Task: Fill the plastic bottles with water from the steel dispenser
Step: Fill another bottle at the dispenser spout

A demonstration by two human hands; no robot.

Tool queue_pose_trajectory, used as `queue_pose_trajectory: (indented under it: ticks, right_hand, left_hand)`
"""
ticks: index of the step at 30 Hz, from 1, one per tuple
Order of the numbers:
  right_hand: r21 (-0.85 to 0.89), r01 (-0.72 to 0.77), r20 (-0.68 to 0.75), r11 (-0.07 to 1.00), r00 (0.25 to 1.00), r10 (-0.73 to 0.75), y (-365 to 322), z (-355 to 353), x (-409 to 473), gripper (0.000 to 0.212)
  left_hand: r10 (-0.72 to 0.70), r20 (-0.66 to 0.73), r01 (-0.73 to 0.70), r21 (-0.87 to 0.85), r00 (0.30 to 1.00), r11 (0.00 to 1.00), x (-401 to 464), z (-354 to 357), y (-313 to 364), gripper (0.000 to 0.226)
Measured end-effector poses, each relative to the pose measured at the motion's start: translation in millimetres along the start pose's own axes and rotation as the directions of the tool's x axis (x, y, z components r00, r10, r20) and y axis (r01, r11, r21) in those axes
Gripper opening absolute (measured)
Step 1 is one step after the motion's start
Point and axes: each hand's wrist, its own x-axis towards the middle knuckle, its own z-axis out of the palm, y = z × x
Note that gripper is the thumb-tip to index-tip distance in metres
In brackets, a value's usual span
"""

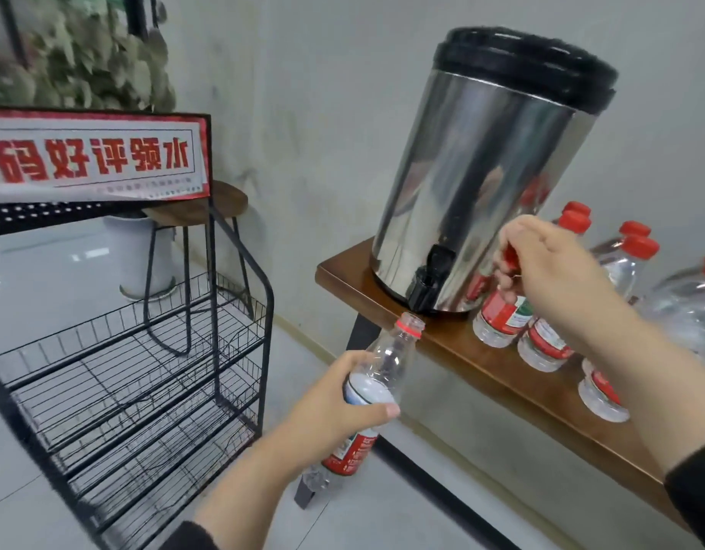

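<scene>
A steel dispenser (481, 172) with a black lid stands on a wooden table (501, 375); its black tap (428, 279) points over the table's edge. My left hand (335, 398) grips an uncapped clear plastic bottle (386, 363) with a red label, tilted, its mouth just below and left of the tap. My right hand (541, 264) pinches a red cap (510, 258) on top of a standing bottle (501, 315) beside the dispenser.
Several red-capped bottles (636, 252) stand along the table to the right. A black wire shelf rack (144, 371) with a red-lettered sign (92, 156) stands at the left. A stool (200, 208) and a plant pot (136, 252) sit behind it.
</scene>
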Motion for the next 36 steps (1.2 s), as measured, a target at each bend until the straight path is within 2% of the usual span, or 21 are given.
queue_pose_trajectory:
  ticks: [3,7,9,11,14,16,22,28,30,33,36]
  right_hand:
    - [-0.104,-0.036,-0.043,0.994,0.999,0.032,16,10,20,0.041]
    - [-0.253,0.071,-0.016,0.965,0.997,-0.078,25,18,43,0.029]
    - [-0.395,0.134,0.061,0.909,0.991,-0.12,21,19,48,0.031]
    - [-0.501,0.165,0.178,0.85,0.98,-0.085,16,23,52,0.037]
    - [-0.572,0.206,0.306,0.794,0.952,-0.027,15,30,63,0.043]
    - [-0.582,0.22,0.325,0.783,0.946,-0.024,17,33,69,0.039]
    - [-0.579,0.257,0.307,0.774,0.948,-0.086,19,36,67,0.029]
    - [-0.577,0.249,0.224,0.778,0.964,-0.143,26,43,51,0.033]
    - [-0.582,0.286,0.152,0.761,0.958,-0.244,35,50,41,0.033]
    - [-0.589,0.425,0.067,0.687,0.873,-0.483,53,60,28,0.028]
    - [-0.646,0.467,0.107,0.604,0.839,-0.534,70,70,18,0.038]
  left_hand:
    - [-0.022,-0.068,0.021,-0.014,0.997,1.0,23,11,-20,0.053]
    - [-0.036,-0.12,0.031,-0.048,0.992,0.998,57,27,-38,0.055]
    - [-0.039,-0.145,0.03,-0.068,0.989,0.997,71,31,-44,0.056]
    - [-0.034,-0.154,0.022,-0.073,0.988,0.997,80,32,-46,0.055]
    - [-0.006,-0.156,-0.007,-0.077,0.988,0.997,89,33,-49,0.054]
    - [0.005,-0.146,-0.02,-0.1,0.989,0.995,94,34,-52,0.056]
    - [0.056,-0.143,-0.076,-0.139,0.988,0.987,104,34,-60,0.065]
    - [0.096,-0.138,-0.117,-0.152,0.986,0.981,109,34,-64,0.068]
    - [0.106,-0.135,-0.126,-0.149,0.985,0.981,110,34,-65,0.069]
    - [0.129,-0.121,-0.145,-0.137,0.984,0.98,111,34,-65,0.069]
    - [0.138,-0.128,-0.155,-0.133,0.982,0.979,114,35,-64,0.071]
